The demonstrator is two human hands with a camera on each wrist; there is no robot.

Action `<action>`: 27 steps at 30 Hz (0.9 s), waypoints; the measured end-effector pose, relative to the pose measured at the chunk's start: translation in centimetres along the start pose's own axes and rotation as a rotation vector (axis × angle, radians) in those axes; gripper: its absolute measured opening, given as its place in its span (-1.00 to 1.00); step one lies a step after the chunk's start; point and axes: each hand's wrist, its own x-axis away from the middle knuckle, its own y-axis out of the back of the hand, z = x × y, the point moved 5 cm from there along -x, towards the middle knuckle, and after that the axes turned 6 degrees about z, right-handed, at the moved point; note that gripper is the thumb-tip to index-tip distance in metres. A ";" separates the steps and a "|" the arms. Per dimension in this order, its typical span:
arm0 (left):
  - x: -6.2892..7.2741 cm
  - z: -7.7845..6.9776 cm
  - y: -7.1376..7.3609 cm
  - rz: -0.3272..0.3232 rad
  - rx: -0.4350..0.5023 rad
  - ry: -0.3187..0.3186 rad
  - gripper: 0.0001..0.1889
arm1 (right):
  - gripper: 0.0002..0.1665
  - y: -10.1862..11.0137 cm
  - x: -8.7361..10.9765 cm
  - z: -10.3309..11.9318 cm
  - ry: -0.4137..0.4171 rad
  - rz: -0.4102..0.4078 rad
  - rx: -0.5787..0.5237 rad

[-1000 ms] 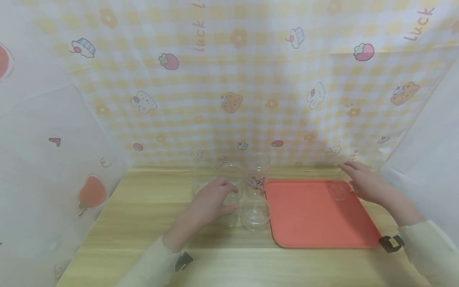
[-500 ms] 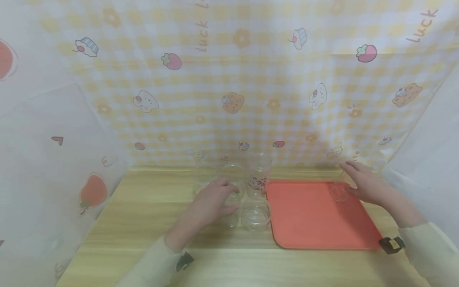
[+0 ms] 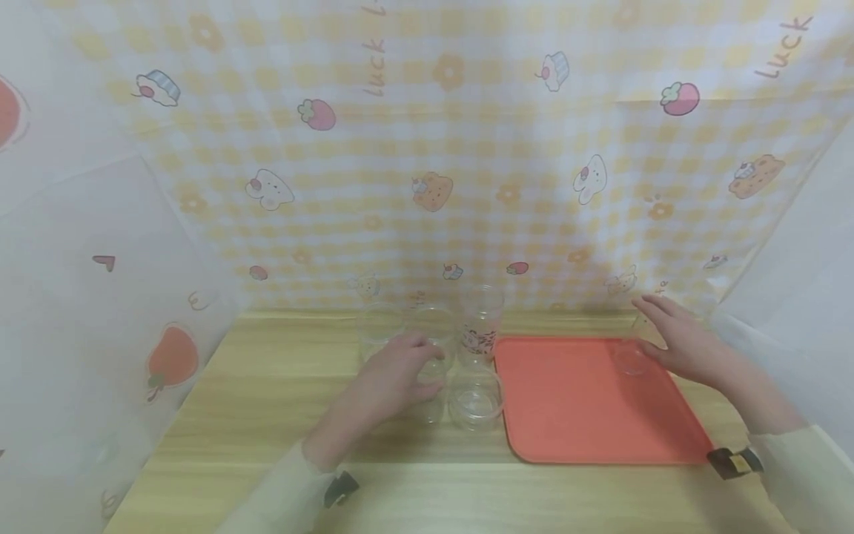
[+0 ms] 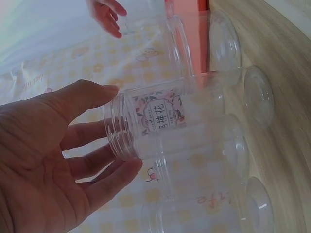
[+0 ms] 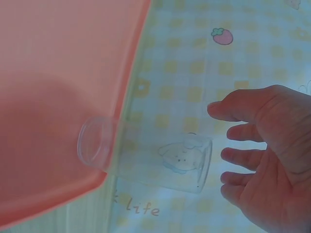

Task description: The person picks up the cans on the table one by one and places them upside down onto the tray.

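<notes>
Gripping a clear jar [image 4: 146, 124] at its ridged neck, the left hand [image 3: 390, 374] works to the left of the red tray [image 3: 574, 415]; its thumb is clamped on one side and its fingers on the other. I cannot tell whether this jar's base meets the table [image 3: 500, 498]. The right hand [image 5: 272, 145] is at the tray's far right corner, fingers apart and slightly bent, just off the top end of a lone jar [image 5: 146, 153]. That jar is upright on the corner of the tray; the right wrist view shows a gap between it and the fingertips.

Further items noted: a near jar [image 3: 476, 402] is just beside the tray's left edge, contact uncertain. A labelled jar [image 3: 479, 337], printed with flowers, is by the tray's far left corner. Farther left of the tray are one plain jar [image 3: 379, 325] and another plain jar [image 3: 432, 323], both partly covered by the left hand from the head view. Beyond the tray hangs a yellow checked cloth [image 3: 467, 163].
</notes>
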 end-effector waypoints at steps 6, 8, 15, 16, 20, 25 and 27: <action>0.1 0.2 0.5 0.011 0.046 -0.014 -0.59 | -0.14 0.5 0.6 0.7 0.025 -0.031 -0.010; 0.2 0.3 0.7 0.009 0.056 -0.009 -0.59 | -0.14 0.7 0.7 0.9 0.031 -0.039 -0.008; 0.5 0.3 1.6 -0.029 0.043 -0.013 -0.59 | -0.17 1.4 0.8 2.2 0.031 -0.048 0.025; 0.5 0.2 1.7 -0.035 0.041 -0.018 -0.59 | -0.18 1.4 0.8 2.3 0.026 -0.041 0.025; 0.6 0.1 2.0 -0.044 0.038 -0.022 -0.60 | -0.21 1.5 0.8 2.7 0.010 -0.023 0.022; 0.7 0.0 2.5 -0.051 0.035 -0.013 -0.58 | -0.23 1.5 1.0 3.1 0.028 -0.027 0.009; 0.8 0.1 2.7 -0.059 0.032 -0.015 -0.59 | -0.23 1.5 1.1 3.2 0.032 -0.030 -0.002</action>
